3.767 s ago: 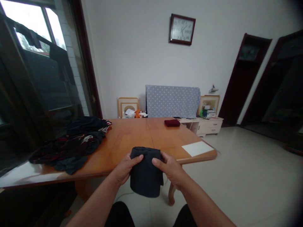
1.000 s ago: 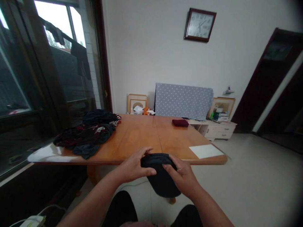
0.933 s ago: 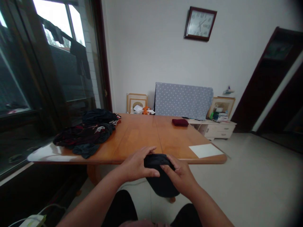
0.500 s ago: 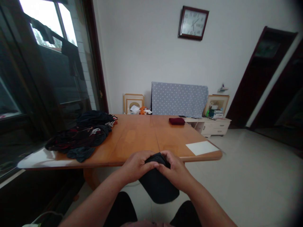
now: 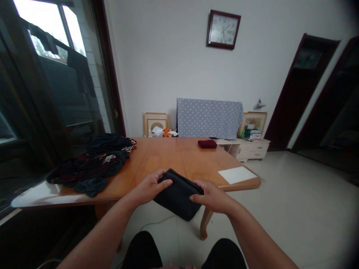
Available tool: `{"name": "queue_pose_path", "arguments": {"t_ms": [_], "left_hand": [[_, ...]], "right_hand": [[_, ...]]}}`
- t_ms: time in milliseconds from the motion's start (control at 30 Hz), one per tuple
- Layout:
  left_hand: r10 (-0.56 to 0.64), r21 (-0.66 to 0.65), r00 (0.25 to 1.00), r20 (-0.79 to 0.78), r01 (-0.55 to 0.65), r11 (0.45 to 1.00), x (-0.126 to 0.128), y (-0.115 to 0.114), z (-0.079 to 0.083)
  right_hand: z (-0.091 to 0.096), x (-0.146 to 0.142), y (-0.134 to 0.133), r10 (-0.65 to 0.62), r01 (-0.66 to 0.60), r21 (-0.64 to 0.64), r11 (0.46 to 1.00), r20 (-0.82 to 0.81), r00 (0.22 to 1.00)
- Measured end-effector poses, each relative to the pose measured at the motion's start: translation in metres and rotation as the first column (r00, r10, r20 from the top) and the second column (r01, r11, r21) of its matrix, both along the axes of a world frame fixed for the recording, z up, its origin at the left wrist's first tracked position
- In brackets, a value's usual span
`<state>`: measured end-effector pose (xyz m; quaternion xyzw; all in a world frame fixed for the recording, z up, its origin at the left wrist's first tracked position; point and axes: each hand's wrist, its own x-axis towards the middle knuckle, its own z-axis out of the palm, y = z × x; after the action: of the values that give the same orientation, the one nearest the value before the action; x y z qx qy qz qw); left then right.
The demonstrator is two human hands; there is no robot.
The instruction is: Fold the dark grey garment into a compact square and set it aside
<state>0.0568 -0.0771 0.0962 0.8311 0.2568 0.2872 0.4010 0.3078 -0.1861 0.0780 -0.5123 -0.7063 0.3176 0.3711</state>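
Note:
A folded black cloth, a compact bundle with a neat upper edge, is held in the air before the table's near edge. My left hand grips its left side, thumb across the front. At the right end, my right hand pinches it between thumb and fingers. The fingers behind the cloth are partly hidden. Beyond my hands, a folded maroon cloth lies near the table's far edge. A heap of dark clothes covers the table's left part.
The wooden table stretches out before me, with a white sheet at its right corner. Behind it stand a white cabinet and a panel draped in blue dotted cloth. A table leg stands below my right hand.
My hands have moved apart to opposite ends of the black cloth. It has risen slightly and now hangs wider and flatter between them. The view has shifted a little.

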Motion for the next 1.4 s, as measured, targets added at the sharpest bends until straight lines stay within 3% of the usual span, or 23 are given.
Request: {"name": "queue_pose_path", "arguments": {"t_ms": [67, 167, 233, 333, 400, 467, 533, 633, 767, 933, 1033, 1100, 1200, 1300, 1400], "left_hand": [[-0.046, 0.024, 0.999, -0.012, 0.047, 0.999, 0.003, 0.009, 0.001], [0.007, 0.224, 0.997, -0.071, 0.009, 0.975, 0.011, 0.028, 0.009], [0.129, 0.405, 0.986, -0.107, -0.075, 0.911, 0.018, 0.041, 0.016], [0.325, 0.608, 0.939, -0.11, -0.195, 0.77, 0.033, 0.061, 0.02], [0.396, 0.668, 0.913, -0.092, -0.238, 0.705, 0.043, 0.073, 0.012], [0.433, 0.681, 0.897, -0.085, -0.265, 0.683, 0.051, 0.083, -0.006], [0.461, 0.661, 0.88, -0.115, -0.278, 0.697, 0.053, 0.091, -0.031], [0.455, 0.622, 0.868, -0.196, -0.249, 0.742, 0.046, 0.096, -0.07], [0.378, 0.657, 0.903, -0.204, -0.16, 0.737, 0.028, 0.094, -0.094], [0.321, 0.671, 0.926, -0.198, -0.111, 0.733, 0.018, 0.089, -0.089], [0.33, 0.666, 0.929, -0.166, -0.141, 0.732, 0.023, 0.088, -0.083], [0.334, 0.666, 0.932, -0.141, -0.16, 0.729, 0.031, 0.087, -0.078], [0.288, 0.658, 0.95, -0.117, -0.143, 0.739, 0.048, 0.086, -0.069], [0.199, 0.635, 0.972, -0.126, -0.076, 0.769, 0.069, 0.085, -0.063], [0.13, 0.613, 0.979, -0.157, -0.007, 0.79, 0.092, 0.085, -0.063]], "right_hand": [[0.002, 0.005, 0.012, -0.058, 0.052, 0.07, 0.996, 0.091, 0.994], [0.009, 0.012, 0.031, -0.159, 0.121, 0.173, 0.977, 0.223, 0.962], [0.014, 0.014, 0.045, -0.249, 0.175, 0.252, 0.952, 0.302, 0.92], [0.016, 0.013, 0.069, -0.421, 0.27, 0.392, 0.879, 0.373, 0.827], [0.008, 0.011, 0.086, -0.535, 0.324, 0.486, 0.812, 0.396, 0.746], [-0.008, 0.007, 0.101, -0.615, 0.341, 0.561, 0.754, 0.42, 0.668], [-0.033, 0.003, 0.111, -0.643, 0.329, 0.594, 0.734, 0.451, 0.619], [-0.075, 0.0, 0.114, -0.615, 0.284, 0.591, 0.755, 0.488, 0.619], [-0.11, 0.0, 0.102, -0.594, 0.245, 0.622, 0.744, 0.447, 0.668], [-0.114, 0.001, 0.092, -0.529, 0.259, 0.612, 0.747, 0.31, 0.79], [-0.112, 0.004, 0.094, -0.515, 0.389, 0.554, 0.736, 0.086, 0.853], [-0.111, 0.009, 0.096, -0.545, 0.523, 0.461, 0.717, -0.098, 0.833], [-0.112, 0.019, 0.1, -0.601, 0.673, 0.271, 0.688, -0.308, 0.738], [-0.115, 0.025, 0.102, -0.598, 0.704, 0.149, 0.695, -0.424, 0.68], [-0.118, 0.027, 0.104, -0.561, 0.681, 0.102, 0.726, -0.486, 0.671]]}}
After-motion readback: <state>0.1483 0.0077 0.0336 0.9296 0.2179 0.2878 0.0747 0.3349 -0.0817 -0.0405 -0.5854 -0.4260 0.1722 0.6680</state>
